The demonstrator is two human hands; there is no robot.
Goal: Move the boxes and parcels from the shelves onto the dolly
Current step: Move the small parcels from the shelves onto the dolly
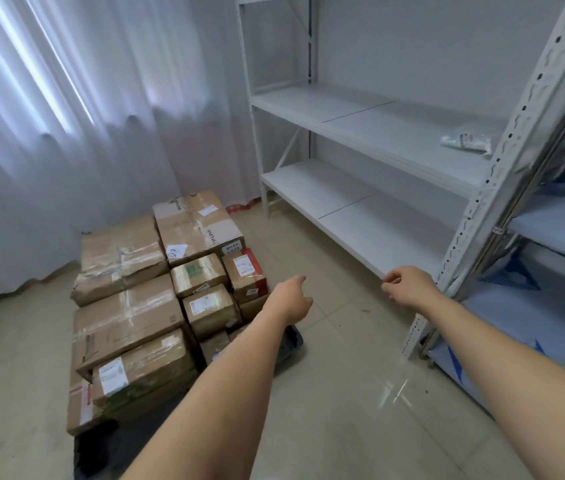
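On the floor at the left, taped cardboard boxes (142,292) sit packed together on a dark dolly (288,344), in front of a white curtain (66,116). Beside them the left hand (293,299) reaches forward with fingers loosely curled, holding nothing. Further right, the right hand (409,284) hangs relaxed and unladen at the lowest board's front edge of the white shelves (378,216), where one small white parcel (466,142) lies on the middle board.

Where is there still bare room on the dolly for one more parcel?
Hardly any. Cardboard boxes pack the dolly edge to edge; only its dark corner under the left hand shows bare. The two white shelves are free, except a small parcel at the upper one's right end.
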